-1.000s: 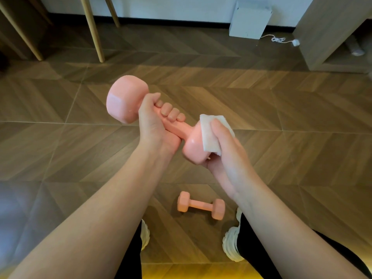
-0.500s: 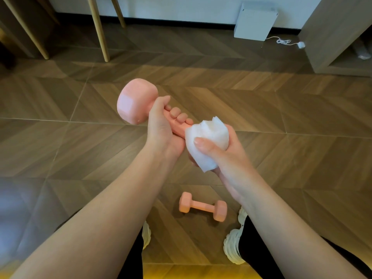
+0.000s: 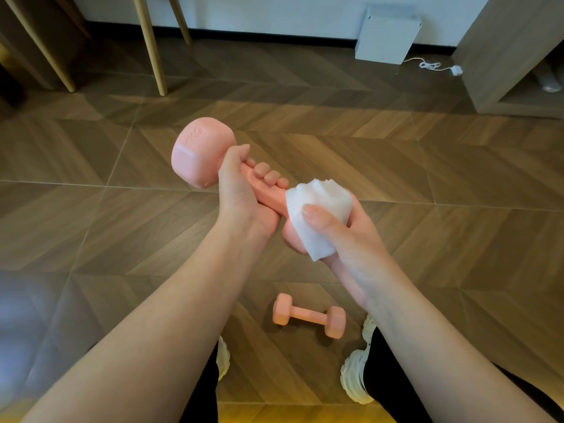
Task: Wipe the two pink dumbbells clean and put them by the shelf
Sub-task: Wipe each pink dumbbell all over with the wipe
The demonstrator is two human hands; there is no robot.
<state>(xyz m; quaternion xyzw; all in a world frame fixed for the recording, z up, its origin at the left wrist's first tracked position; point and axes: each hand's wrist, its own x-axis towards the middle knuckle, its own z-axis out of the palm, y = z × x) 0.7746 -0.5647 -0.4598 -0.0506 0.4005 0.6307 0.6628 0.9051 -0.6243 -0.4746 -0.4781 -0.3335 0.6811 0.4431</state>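
Your left hand (image 3: 241, 190) grips the bar of a pink dumbbell (image 3: 201, 154) and holds it up in the air over the floor (image 3: 91, 209). Your fingers curl round the bar. One end of the dumbbell points up and away from you, to the left. The other end is lower and nearer to you.

Your right hand (image 3: 348, 239) holds a white wipe (image 3: 317, 221) wrapped round that lower end. Your thumb presses the wipe onto it, and only a bit of pink shows under the wipe.

The other dumbbell (image 3: 308, 314) lies flat on the floor, just in front of your shoes (image 3: 355, 377) and well below your hands.

The shelf (image 3: 503, 56) stands at the top right, well apart from both dumbbells. A white box (image 3: 387, 35) sits by the wall near it, with a white cord (image 3: 433, 66) beside the box. Wooden legs (image 3: 151, 47) stand at the top left.
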